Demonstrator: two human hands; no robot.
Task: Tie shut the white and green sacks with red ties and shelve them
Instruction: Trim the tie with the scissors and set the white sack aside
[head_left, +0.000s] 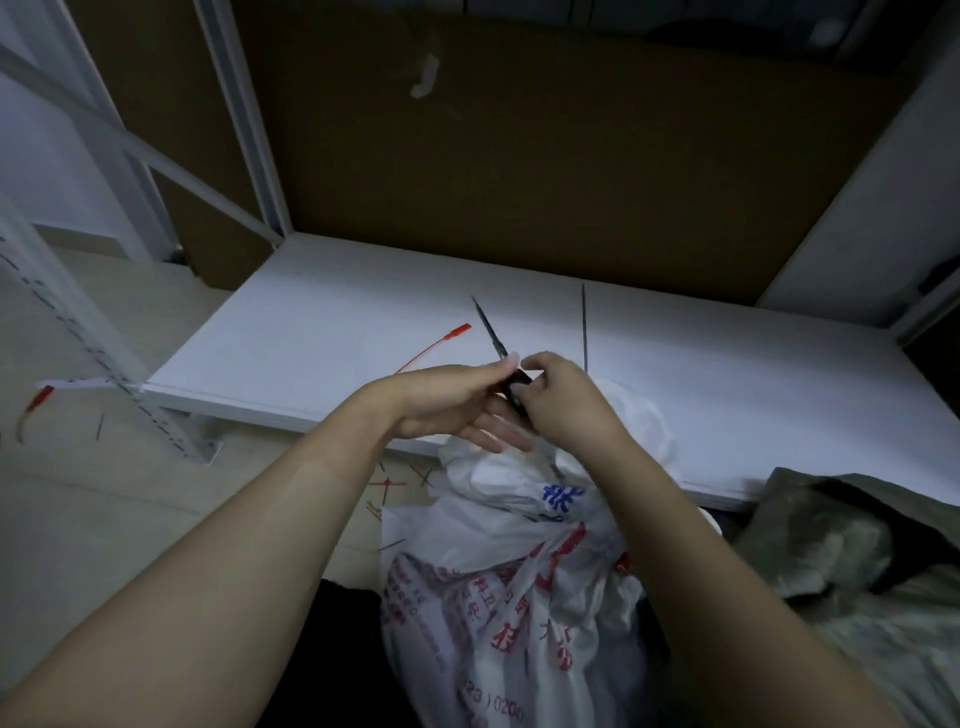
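We pinch a dark tie (491, 332) between both hands: left hand (452, 402) and right hand (558, 400) meet above the white sack (498, 587)'s neck, its long axis slanting up-left over the shelf (311, 322); green sack (857, 561) lies right.

A printed sack (498, 597) stood near, before the shelf board (322, 332), with a second sack (852, 561) to its right. A tie (436, 345) lay on the board, another (34, 410) on the floor far left.

Green sack (852, 561) cut by right edge
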